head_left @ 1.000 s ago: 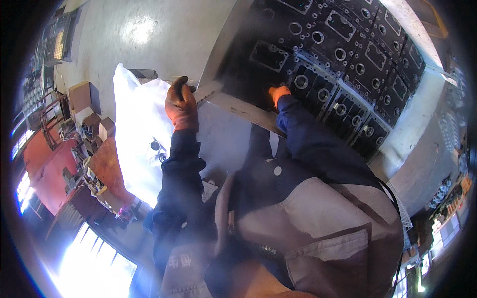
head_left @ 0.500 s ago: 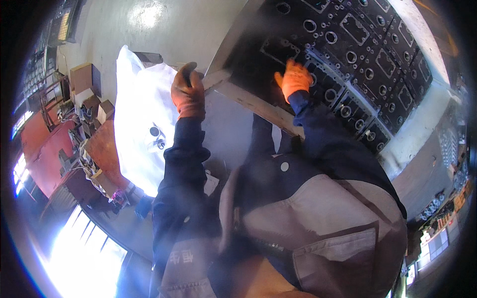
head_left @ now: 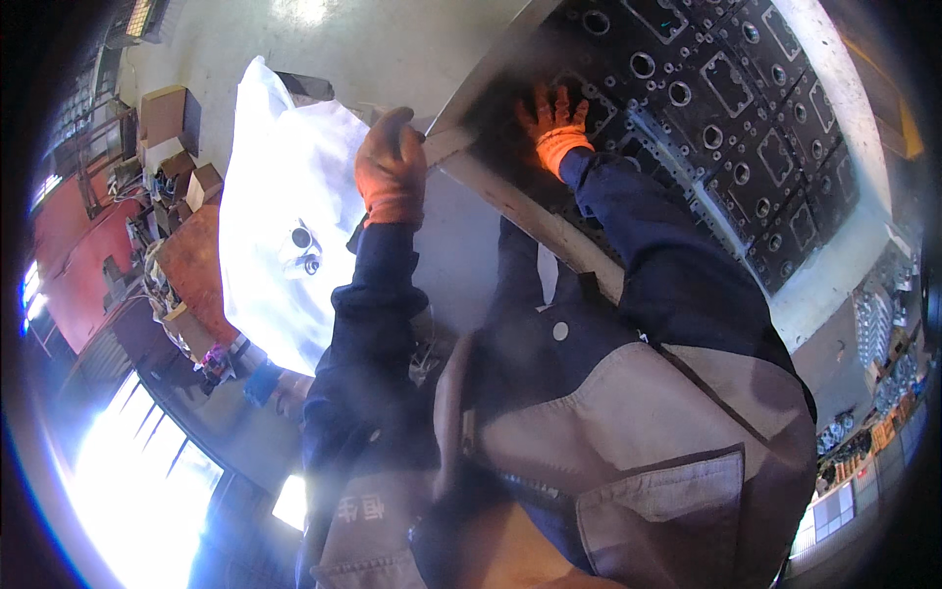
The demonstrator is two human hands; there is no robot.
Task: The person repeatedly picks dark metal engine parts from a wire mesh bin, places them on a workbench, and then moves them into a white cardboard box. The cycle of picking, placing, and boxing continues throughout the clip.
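My right hand [head_left: 556, 128], in an orange work glove, spreads its fingers over black machined metal blocks [head_left: 706, 128] with round holes and pale rectangular outlines. Whether its fingertips touch a block cannot be made out. The blocks sit side by side in a large light-walled bin [head_left: 535, 221]. Just left of the bin's near corner, my left hand [head_left: 391, 172], gloved alike, is held up with fingers loosely curled and a gap beside the thumb. Nothing shows in it. Beside it stands a bright white sack [head_left: 285, 187] with dark round marks.
Cardboard boxes [head_left: 164, 116] and mixed parts lie on the left beside a reddish-brown board [head_left: 196, 265]. Grey floor [head_left: 392, 49] runs behind the sack. Several metal parts [head_left: 883, 324] stand along the far right.
My right hand has moved left and a little farther away over the blocks, its fingers spreading wider. My left hand has shifted slightly right toward the bin's corner. The whole view has turned a little.
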